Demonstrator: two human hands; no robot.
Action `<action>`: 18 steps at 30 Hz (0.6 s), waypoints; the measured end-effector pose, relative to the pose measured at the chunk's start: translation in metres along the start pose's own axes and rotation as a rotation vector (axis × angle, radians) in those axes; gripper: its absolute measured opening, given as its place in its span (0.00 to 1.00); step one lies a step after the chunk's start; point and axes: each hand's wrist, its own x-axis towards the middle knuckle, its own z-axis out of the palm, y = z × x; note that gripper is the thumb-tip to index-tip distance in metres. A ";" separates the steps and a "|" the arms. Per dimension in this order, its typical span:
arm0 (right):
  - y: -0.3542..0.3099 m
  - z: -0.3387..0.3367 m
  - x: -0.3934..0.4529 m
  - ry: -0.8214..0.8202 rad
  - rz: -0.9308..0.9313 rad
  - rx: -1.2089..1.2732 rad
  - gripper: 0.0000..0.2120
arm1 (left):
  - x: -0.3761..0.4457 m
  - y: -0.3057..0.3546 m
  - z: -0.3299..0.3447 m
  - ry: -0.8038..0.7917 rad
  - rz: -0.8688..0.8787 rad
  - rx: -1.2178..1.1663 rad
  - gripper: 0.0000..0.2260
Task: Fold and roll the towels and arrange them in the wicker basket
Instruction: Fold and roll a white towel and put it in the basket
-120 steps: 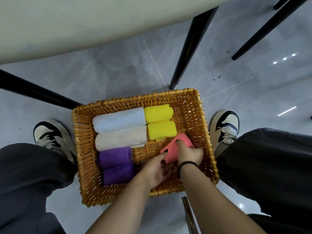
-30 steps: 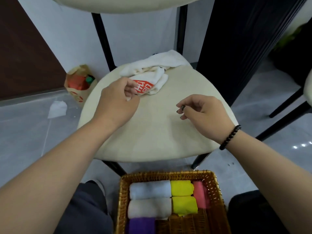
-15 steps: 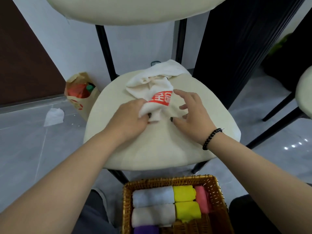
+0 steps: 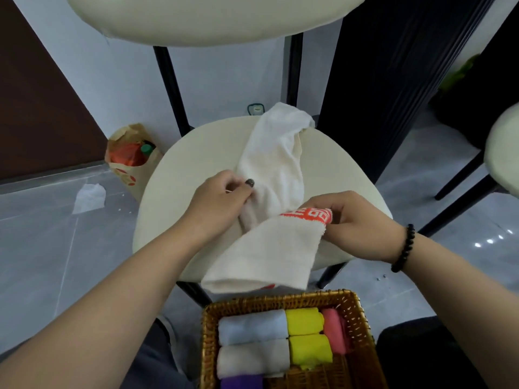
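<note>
On the floor at the far left lie a scrap of white paper (image 4: 89,197) and, beside the chair, a paper bag (image 4: 129,160) with a bottle inside. The cream chair seat (image 4: 179,169) carries the work. The left hand (image 4: 217,203) has its fingers curled onto the white towel (image 4: 273,169) near the middle of the seat, pinching a gathered fold of it. The towel runs from the seat's back edge, where it lies bunched, forward to the front edge, where a doubled part hangs over. The right hand (image 4: 356,223) pinches the towel's orange-printed hem toward the seat's right edge, fingers closed on the cloth.

The towel looks soft, light and limp, so it will likely sag and bunch wherever it is not held. Corners and the firmer hem seem the best places to hold it while spreading it flat for folding.

Below the seat's front edge sits the wicker basket (image 4: 207,332), already holding rolled towels: pale blue (image 4: 251,327), cream (image 4: 252,360), purple (image 4: 241,382), two yellow (image 4: 304,321) and pink (image 4: 332,331).
</note>
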 end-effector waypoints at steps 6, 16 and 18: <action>-0.009 0.001 0.001 0.109 -0.014 0.198 0.09 | 0.009 0.018 0.010 -0.213 -0.228 -0.180 0.11; -0.002 -0.004 0.019 0.650 0.403 0.267 0.06 | 0.026 0.017 -0.010 -0.465 -0.015 -0.346 0.31; 0.000 -0.005 0.020 0.625 0.382 0.227 0.05 | 0.021 0.019 -0.002 -0.456 0.068 -0.286 0.21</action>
